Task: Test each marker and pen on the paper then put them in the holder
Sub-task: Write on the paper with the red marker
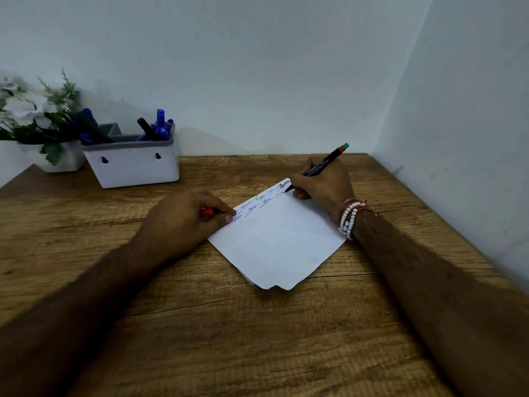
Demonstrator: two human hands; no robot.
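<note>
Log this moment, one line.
right hand: black pen tip on white paper sheet | left hand: grips small red cap | white rectangular holder: pens inside

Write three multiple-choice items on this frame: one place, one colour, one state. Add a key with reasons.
1. Where does the holder stand?
A. on a shelf
B. at the near right corner of the table
C. at the far left of the table, by the wall

2. What colour is the barrel of the pen in the right hand?
A. yellow
B. black
C. white

3. What is the left hand doing?
A. gripping a red-orange item at the edge of the paper
B. lying flat and empty
C. reaching into the holder

Key:
1 C: it sits at the back left beside a plant pot.
2 B: the barrel is black, with a red and teal end.
3 A: curled fingers hold the red-orange item at the paper's left corner.
</note>
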